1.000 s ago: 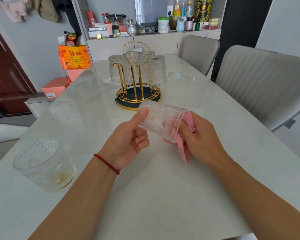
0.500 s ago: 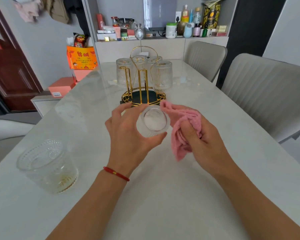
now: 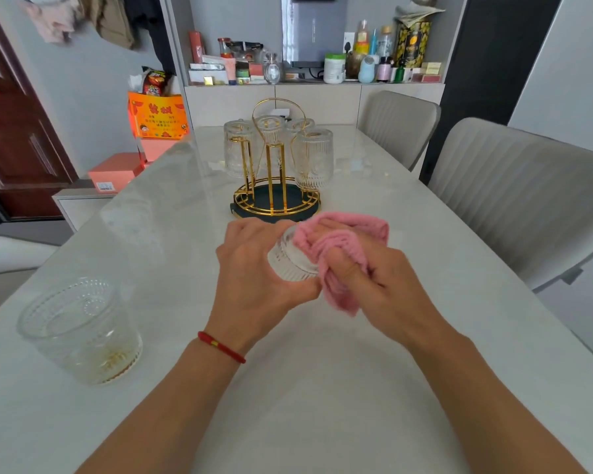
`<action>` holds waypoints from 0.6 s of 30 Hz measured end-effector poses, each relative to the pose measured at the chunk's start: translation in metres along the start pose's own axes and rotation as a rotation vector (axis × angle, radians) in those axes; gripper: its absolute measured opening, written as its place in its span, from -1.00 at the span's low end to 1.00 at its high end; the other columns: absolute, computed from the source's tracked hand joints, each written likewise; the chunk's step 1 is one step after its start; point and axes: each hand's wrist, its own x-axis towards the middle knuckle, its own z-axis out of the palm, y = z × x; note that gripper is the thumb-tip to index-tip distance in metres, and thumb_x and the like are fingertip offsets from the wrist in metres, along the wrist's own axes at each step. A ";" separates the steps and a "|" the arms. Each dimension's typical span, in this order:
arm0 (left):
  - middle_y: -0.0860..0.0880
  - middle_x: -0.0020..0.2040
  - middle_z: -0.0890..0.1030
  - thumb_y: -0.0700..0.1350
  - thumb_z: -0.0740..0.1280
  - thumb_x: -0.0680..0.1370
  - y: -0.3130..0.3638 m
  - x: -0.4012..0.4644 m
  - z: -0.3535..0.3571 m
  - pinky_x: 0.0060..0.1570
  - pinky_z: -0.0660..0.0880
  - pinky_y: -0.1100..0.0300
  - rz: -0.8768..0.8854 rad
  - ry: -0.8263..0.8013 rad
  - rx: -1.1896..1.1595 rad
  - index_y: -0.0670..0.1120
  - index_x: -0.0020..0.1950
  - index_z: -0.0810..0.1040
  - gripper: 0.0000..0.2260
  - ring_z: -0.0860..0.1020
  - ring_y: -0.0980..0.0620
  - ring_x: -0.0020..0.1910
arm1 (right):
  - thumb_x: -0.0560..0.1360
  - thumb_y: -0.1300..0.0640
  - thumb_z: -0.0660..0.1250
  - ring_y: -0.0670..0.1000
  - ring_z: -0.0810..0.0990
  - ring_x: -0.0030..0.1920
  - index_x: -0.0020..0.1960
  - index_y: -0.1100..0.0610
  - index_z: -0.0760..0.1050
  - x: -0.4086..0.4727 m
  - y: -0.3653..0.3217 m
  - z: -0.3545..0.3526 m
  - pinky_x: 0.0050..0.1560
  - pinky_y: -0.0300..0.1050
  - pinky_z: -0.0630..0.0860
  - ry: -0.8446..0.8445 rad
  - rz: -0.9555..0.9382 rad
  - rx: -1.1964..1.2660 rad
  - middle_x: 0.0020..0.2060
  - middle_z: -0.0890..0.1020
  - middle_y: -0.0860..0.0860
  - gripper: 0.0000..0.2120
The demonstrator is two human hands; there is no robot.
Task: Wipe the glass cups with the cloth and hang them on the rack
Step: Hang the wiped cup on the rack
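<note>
While the ribbed clear glass cup (image 3: 290, 261) is gripped above the pale marble table (image 3: 322, 388) by the left hand (image 3: 254, 278), its base facing the camera, a pink cloth (image 3: 336, 254) is pinched against it by the right hand (image 3: 374, 282), presumably for wiping. Ahead, the gold wire rack (image 3: 274, 186) is already hung with glasses; a beaded glass tumbler (image 3: 79, 331) waits left.

You see a pink cloth (image 3: 343, 241) over a clear ribbed glass cup (image 3: 290, 261). Your rack (image 3: 276, 196) is gold with a dark green base. The glass (image 3: 83, 330) near the table's (image 3: 322, 388) left edge is clear and beaded.
</note>
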 end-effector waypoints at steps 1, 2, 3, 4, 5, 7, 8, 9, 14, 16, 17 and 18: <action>0.15 -0.08 0.62 0.34 0.47 0.25 0.000 0.000 0.000 0.04 0.42 0.15 0.021 -0.016 -0.016 0.03 0.08 0.67 -0.46 0.38 0.20 0.03 | 0.64 -0.09 0.19 -0.18 0.53 0.31 0.33 -0.05 0.55 0.002 -0.002 0.004 0.24 -0.23 0.52 -0.032 -0.027 -0.031 0.28 0.59 -0.21 -0.67; 0.21 -0.06 0.61 0.36 0.47 0.24 -0.001 -0.001 -0.001 0.05 0.40 0.22 0.019 -0.021 -0.032 0.08 0.08 0.65 -0.47 0.39 0.21 0.03 | 0.64 -0.06 0.20 -0.15 0.51 0.35 0.38 0.00 0.53 0.003 -0.004 0.008 0.28 -0.18 0.52 -0.064 -0.058 -0.039 0.31 0.57 -0.17 -0.64; 0.31 -0.03 0.57 0.37 0.47 0.22 -0.003 -0.002 -0.002 0.06 0.39 0.30 -0.010 -0.017 -0.046 0.17 0.11 0.62 -0.47 0.41 0.19 0.06 | 0.64 -0.03 0.22 -0.12 0.53 0.34 0.37 0.04 0.54 0.005 -0.006 0.009 0.28 -0.15 0.52 -0.094 -0.079 -0.018 0.30 0.59 -0.14 -0.64; 0.36 -0.02 0.53 0.37 0.49 0.20 -0.006 -0.002 -0.004 0.08 0.37 0.37 -0.053 -0.004 -0.054 0.23 0.14 0.59 -0.45 0.44 0.16 0.09 | 0.64 -0.01 0.23 -0.09 0.57 0.30 0.30 0.04 0.59 0.005 -0.007 0.007 0.25 -0.11 0.55 -0.116 -0.078 0.036 0.22 0.64 -0.14 -0.69; 0.38 -0.01 0.52 0.35 0.52 0.18 -0.009 -0.001 -0.005 0.09 0.35 0.40 -0.099 0.008 -0.052 0.24 0.17 0.60 -0.42 0.45 0.13 0.12 | 0.64 0.01 0.23 -0.08 0.64 0.18 0.15 0.01 0.66 0.004 -0.006 0.003 0.13 -0.07 0.59 -0.116 -0.058 0.132 0.07 0.69 -0.15 -0.75; 0.35 0.00 0.53 0.29 0.61 0.19 -0.012 0.000 -0.005 0.07 0.34 0.38 -0.177 0.010 -0.024 0.17 0.20 0.65 -0.39 0.45 0.11 0.16 | 0.64 0.02 0.23 -0.12 0.63 -0.20 -0.13 -0.05 0.67 0.000 -0.002 -0.008 -0.25 -0.12 0.53 -0.055 0.044 0.385 -0.24 0.67 -0.17 -0.72; 0.34 0.01 0.54 0.25 0.64 0.21 -0.011 0.002 -0.005 0.06 0.34 0.37 -0.207 0.009 -0.016 0.15 0.19 0.65 -0.41 0.46 0.12 0.16 | 0.65 0.03 0.22 -0.09 0.61 -0.29 -0.14 0.00 0.69 -0.003 -0.001 -0.012 -0.35 -0.17 0.46 -0.005 0.102 0.497 -0.23 0.70 -0.12 -0.69; 0.32 0.01 0.57 0.22 0.65 0.23 -0.010 0.007 -0.005 0.05 0.35 0.38 -0.242 0.019 -0.026 0.17 0.15 0.65 -0.47 0.48 0.14 0.15 | 0.66 0.03 0.20 -0.04 0.65 -0.26 -0.10 0.05 0.71 -0.004 0.000 -0.015 -0.38 -0.20 0.45 0.046 0.160 0.599 -0.13 0.75 -0.03 -0.67; 0.14 -0.10 0.75 -0.02 0.68 0.32 -0.011 0.066 -0.016 -0.05 0.65 0.22 -0.506 0.152 -0.442 0.08 0.02 0.74 -0.69 0.71 0.16 -0.06 | 0.55 -0.06 0.24 0.26 0.65 0.23 0.27 0.20 0.58 -0.002 0.026 -0.018 0.26 0.28 0.54 0.254 0.595 1.077 0.20 0.67 0.22 -0.56; 0.09 -0.06 0.76 -0.04 0.68 0.33 -0.014 0.100 -0.021 -0.14 0.62 0.33 -0.541 0.199 -0.460 0.03 0.04 0.72 -0.67 0.71 0.20 -0.10 | 0.59 -0.08 0.23 0.25 0.64 0.25 0.34 0.18 0.55 0.001 0.031 -0.016 0.35 0.30 0.45 0.274 0.678 1.225 0.24 0.65 0.22 -0.55; 0.11 -0.07 0.74 -0.03 0.68 0.33 -0.017 0.117 -0.024 -0.20 0.58 0.39 -0.564 0.227 -0.434 0.05 0.02 0.69 -0.68 0.69 0.25 -0.14 | 0.61 -0.09 0.23 0.24 0.63 0.26 0.36 0.18 0.54 0.000 0.034 -0.016 0.37 0.27 0.44 0.271 0.708 1.252 0.26 0.64 0.23 -0.54; 0.12 -0.06 0.72 0.00 0.68 0.32 -0.018 0.134 -0.027 -0.22 0.56 0.40 -0.589 0.261 -0.405 0.06 0.04 0.67 -0.65 0.67 0.27 -0.14 | 0.61 -0.12 0.23 0.23 0.63 0.27 0.38 0.18 0.53 0.001 0.036 -0.015 0.39 0.25 0.43 0.255 0.733 1.257 0.27 0.63 0.23 -0.51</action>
